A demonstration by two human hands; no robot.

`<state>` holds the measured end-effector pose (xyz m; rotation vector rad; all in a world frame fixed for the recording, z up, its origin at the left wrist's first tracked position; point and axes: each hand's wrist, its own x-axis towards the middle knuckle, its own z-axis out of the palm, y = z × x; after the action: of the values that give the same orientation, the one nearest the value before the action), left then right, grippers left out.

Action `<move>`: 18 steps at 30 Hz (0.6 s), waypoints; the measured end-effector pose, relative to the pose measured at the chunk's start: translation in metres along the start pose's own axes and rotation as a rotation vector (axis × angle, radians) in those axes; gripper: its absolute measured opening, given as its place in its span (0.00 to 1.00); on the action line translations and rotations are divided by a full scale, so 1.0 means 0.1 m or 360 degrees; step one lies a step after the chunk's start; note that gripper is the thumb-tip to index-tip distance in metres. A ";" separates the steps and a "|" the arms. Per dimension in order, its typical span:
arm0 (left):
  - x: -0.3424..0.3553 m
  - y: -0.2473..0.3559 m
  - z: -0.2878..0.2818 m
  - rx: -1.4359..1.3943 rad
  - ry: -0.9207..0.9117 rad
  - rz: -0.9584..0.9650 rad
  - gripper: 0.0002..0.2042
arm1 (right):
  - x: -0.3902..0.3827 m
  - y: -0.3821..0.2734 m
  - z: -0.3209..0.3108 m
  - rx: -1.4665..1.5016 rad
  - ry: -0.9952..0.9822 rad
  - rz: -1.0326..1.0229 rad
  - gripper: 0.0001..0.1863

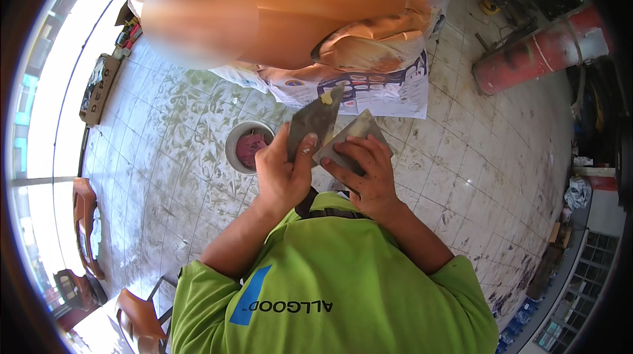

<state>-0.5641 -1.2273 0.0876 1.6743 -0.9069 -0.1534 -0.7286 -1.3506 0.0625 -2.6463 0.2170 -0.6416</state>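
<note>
My left hand grips a flat dark-grey putty spreader, thumb on its face, with a dab of yellow filler near its upper tip. My right hand is closed on a second grey square plate, its fingers across the face; a pale smear shows near the plate's top corner. Both plates are held close together in front of my green shirt, tilted, their near edges almost meeting. Beyond them stands an orange car body panel, masked with printed paper along its lower edge.
A round white bucket with a pink cloth in it stands on the dusty tiled floor, left of my hands. A red cylinder lies at the right. Orange-brown parts are at the left, near a cardboard box.
</note>
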 end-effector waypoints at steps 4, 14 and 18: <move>0.16 0.11 -0.10 -0.0193 0.0191 0.0013 0.11 | -0.09 -0.04 0.08 0.0153 -0.0033 -0.0067 0.33; 0.08 -0.07 -0.15 -0.1519 0.0113 -0.1035 0.14 | 0.09 0.41 0.07 -0.0099 0.0123 0.0021 0.40; -0.06 0.01 -0.16 -0.0435 0.0183 -0.0280 0.10 | 0.16 0.04 -0.13 -0.0160 0.0233 -0.0061 0.35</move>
<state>-0.5602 -1.2111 0.0917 1.4893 -0.6218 -0.2841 -0.7211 -1.3631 0.0778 -2.7065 0.2468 -0.8594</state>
